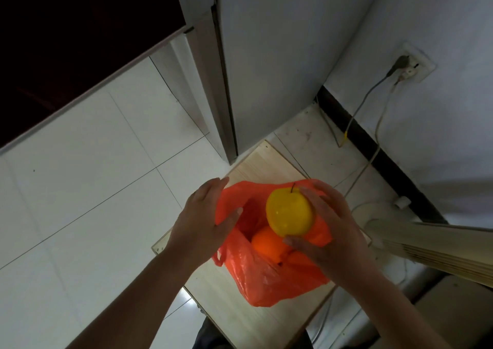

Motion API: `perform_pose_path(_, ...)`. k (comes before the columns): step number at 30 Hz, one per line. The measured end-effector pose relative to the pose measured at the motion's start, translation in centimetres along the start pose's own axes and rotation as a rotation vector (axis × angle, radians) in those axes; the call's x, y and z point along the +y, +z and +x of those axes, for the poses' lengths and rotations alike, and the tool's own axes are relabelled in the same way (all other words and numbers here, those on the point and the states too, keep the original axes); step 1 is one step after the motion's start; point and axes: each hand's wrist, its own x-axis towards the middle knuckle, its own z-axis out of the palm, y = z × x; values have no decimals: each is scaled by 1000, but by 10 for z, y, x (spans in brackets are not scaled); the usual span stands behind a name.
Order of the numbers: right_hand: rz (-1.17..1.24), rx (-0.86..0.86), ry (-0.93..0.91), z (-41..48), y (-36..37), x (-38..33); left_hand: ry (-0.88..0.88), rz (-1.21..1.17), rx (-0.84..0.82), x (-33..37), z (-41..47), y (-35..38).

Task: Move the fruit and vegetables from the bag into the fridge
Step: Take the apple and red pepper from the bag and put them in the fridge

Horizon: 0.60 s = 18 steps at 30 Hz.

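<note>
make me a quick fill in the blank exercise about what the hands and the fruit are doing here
1. The right hand holds a ____ apple above the bag.
2. The left hand rests against the rim of the orange plastic ____.
3. Inside the bag, below the apple, lies an ____.
4. The bag sits on a pale wooden ____, not on the floor tiles.

Missing words: yellow; bag; orange; board
</note>
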Motion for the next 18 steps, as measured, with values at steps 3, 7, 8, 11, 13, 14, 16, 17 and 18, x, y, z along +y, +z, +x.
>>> perform_pose_path(3,19,44,1,-7,-4,-13,70,-75,28,11,-10,-10)
perform_pose_path(7,43,-10,-39,-2,3,-31,44,-409,-77,27,-18,-21)
perform_pose_path(8,45,-23,-48,0,7,-35,19,-487,-111,30,-18,-21)
perform_pose_path(11,61,-58,-60,7,18,-45,-45,-630,-189,30,-15,-18)
perform_pose_path(13,40,-109,-71,11,23,-50,-88,-666,-212,26,-12,-15)
perform_pose_path(14,19,-141,-80,14,25,-51,-108,-672,-196,24,-12,-16)
perform_pose_path(16,-30,-158,-99,19,24,-49,-154,-630,-102,15,-10,-18)
perform_pose_path(17,-54,-142,-96,22,22,-47,-178,-589,-39,7,-10,-19)
perform_pose_path(18,-77,-120,-83,24,19,-44,-202,-538,13,-2,-10,-19)
